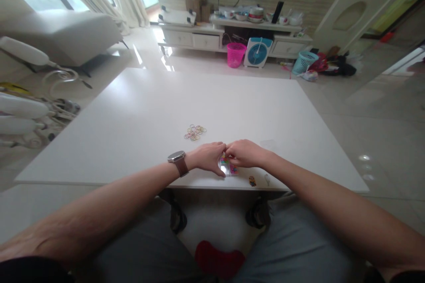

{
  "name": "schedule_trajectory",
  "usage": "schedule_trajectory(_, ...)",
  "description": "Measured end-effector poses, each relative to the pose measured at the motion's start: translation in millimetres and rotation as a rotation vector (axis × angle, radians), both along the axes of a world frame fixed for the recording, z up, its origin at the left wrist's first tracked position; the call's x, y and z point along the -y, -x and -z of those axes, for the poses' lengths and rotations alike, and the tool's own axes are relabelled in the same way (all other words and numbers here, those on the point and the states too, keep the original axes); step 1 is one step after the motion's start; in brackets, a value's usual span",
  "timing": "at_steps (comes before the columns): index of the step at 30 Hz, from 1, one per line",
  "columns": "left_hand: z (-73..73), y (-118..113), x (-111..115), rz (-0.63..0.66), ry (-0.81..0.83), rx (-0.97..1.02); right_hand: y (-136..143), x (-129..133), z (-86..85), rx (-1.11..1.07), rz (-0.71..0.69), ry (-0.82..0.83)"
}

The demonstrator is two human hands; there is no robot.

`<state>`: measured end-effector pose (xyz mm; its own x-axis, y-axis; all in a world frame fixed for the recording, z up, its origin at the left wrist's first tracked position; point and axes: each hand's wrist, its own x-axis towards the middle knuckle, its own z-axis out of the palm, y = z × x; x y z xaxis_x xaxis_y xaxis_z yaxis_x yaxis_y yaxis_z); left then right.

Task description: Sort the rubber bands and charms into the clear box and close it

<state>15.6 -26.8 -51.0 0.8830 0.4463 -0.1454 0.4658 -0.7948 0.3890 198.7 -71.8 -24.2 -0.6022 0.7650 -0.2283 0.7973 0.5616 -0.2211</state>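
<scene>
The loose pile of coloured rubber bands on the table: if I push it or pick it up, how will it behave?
The rubber bands look like thin small loops lying flat, so probably floppy and very light. Loosely heaped on the glossy white table, they would likely scatter or slide if pushed. Flat-lying loops seem unlikely to roll, but may be fiddly to pinch.

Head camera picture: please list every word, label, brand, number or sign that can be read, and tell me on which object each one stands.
No text can be read in this picture.
Small clear box under the left hand and right hand: coloured contents, no legible label.
Wristwatch: face too small to read.
Blue-and-white fan: any marking is blurred.
Small dark item near the table edge: too small to read.
</scene>
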Motion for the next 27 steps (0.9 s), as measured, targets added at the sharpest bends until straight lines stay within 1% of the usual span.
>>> schedule_trajectory(4,0.0,0,1,0.000,0.027,-0.002,-3,-1,-4.4,-0.046,-0.005,-0.001)
schedule_trajectory(7,-1.6,2,0,0.013,0.058,-0.004,-8,-4,-11.3,-0.114,0.058,-0.053)
schedule_trajectory(10,-4.6,6,-3,0.008,0.051,-0.047,-15,-6,-14.4,-0.124,0.130,-0.059)
schedule_trajectory(15,-6.4,12,-8,-0.002,0.020,-0.065,-22,-10,-6.6,-0.088,0.178,-0.007)
schedule_trajectory(20,-7.3,20,-16,-0.020,0.053,-0.052,-22,-10,1.5,-0.074,0.163,0.052)
schedule_trajectory(22,-9.2,27,-26,-0.046,0.082,-0.023,-21,-9,4.0,-0.095,0.145,0.076)
schedule_trajectory(24,-11.2,36,-41,-0.108,0.082,0.025,-18,-7,7.0,-0.119,0.118,0.117)
schedule_trajectory(25,-11.9,42,-50,-0.148,0.069,0.047,-17,-6,8.6,-0.130,0.103,0.138)
schedule_trajectory(27,-11.7,54,-67,-0.291,0.009,0.065,-14,-3,11.4,-0.153,0.079,0.168)
